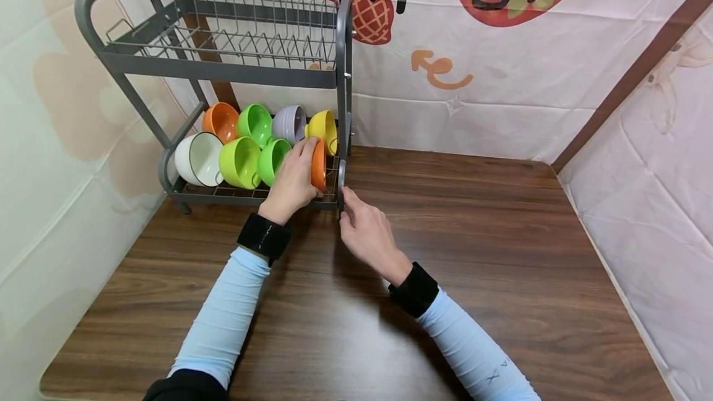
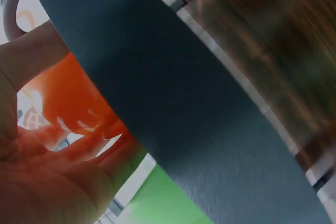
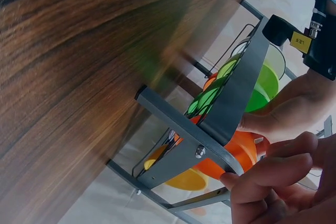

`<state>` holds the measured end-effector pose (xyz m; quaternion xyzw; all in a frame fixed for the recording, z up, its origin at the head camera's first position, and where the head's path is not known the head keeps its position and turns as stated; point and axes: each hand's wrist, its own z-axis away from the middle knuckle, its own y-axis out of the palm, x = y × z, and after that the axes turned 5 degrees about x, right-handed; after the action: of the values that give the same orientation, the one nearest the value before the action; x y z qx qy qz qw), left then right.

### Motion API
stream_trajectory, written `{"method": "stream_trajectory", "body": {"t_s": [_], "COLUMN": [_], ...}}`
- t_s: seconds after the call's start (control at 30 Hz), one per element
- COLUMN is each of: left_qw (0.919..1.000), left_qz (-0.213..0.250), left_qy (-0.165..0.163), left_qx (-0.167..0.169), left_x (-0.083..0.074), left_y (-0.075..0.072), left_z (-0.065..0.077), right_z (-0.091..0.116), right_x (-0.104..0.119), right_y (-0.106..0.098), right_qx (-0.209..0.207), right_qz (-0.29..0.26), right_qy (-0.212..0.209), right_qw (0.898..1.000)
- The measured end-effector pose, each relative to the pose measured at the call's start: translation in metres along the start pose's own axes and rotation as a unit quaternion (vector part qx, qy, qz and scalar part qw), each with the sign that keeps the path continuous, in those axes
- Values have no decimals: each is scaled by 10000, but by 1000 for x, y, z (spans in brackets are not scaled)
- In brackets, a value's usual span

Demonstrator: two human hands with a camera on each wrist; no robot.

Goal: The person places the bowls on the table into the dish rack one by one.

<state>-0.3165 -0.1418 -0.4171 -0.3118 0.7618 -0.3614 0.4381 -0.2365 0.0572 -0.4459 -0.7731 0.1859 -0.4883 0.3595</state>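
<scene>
On the lower shelf of a grey two-tier dish rack (image 1: 223,73), my left hand (image 1: 292,181) grips an orange cup (image 1: 318,164) at the right front end. In the left wrist view, the fingers (image 2: 121,156) and thumb lie around the orange cup (image 2: 68,98), partly hidden by the rack's front bar (image 2: 157,87). My right hand (image 1: 370,231) holds the rack's right front post by its fingertips. From the right wrist, its bent fingers (image 3: 273,177) meet the rack's side frame (image 3: 184,129). A green cup (image 1: 272,161) stands beside the left hand.
Also on the lower shelf are a white cup (image 1: 199,159), a lime cup (image 1: 239,163), an orange cup (image 1: 220,121), a green cup (image 1: 255,124), a lilac cup (image 1: 289,122) and a yellow cup (image 1: 323,130). The wooden table (image 1: 473,252) extends rightward, with fabric walls (image 1: 501,79) around it.
</scene>
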Motion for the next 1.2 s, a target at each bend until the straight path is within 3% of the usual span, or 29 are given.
{"method": "stream_trajectory", "body": {"t_s": [0.53,0.83,0.93,1.0,1.1,1.2], "left_qw": [9955,9928,9912,9925,9957,9870], "left_qz": [643,689,637,506,63,-486], "left_qy": [-380,-287,-546,-637,-447,-286], "left_qx": [586,940,1020,908,810,1502], "left_x": [2,0,-16,-37,-72,-92], "left_y": [1,-5,-19,-30,-34,-17], "left_z": [0,1,15,32,63,87], "right_z": [1,3,9,17,32,47], "right_x": [-3,-7,-6,-6,-9,-15], "right_y": [-2,-4,-6,-9,-15,-21], "right_qx": [10,50,76,105,307,674], "right_qz": [-52,-104,202,688,1567,2253], "right_qy": [-36,-28,-99,-189,-297,-262], "right_qw": [10000,9999,9997,9974,9867,9716]}}
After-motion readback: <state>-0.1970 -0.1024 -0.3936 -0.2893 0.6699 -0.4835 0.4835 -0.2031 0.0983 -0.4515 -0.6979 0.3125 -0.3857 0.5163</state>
